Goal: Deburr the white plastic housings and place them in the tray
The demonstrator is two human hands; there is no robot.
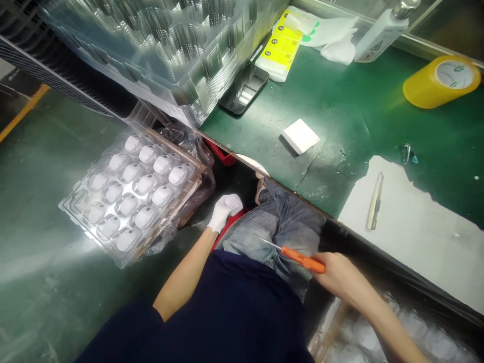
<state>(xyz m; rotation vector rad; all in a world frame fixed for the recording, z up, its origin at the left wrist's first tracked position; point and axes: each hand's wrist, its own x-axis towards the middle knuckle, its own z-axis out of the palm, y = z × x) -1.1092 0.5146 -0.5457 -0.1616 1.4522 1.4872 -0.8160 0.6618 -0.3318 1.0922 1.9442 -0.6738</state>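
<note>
My right hand (335, 272), bare, grips an orange-handled screwdriver (302, 259) by the end of its handle. The thin shaft points left across my jeans, its tip over my thigh. My left hand (226, 209) wears a white glove and is held with curled fingers beside my left leg, near something red. Whatever those fingers might hold is hidden. Left of that hand, a clear plastic tray (88, 184) carries rows of white rounded parts on top of an open carton.
On the green bench (363, 116) lie a white square block (301, 136), a phone (245, 89), yellow tape (423, 83), a bottle (381, 38) and a cutter knife (375, 201) on cardboard. Stacked clear trays (189, 96) stand at the bench's left end. Bagged white parts (359, 333) sit lower right.
</note>
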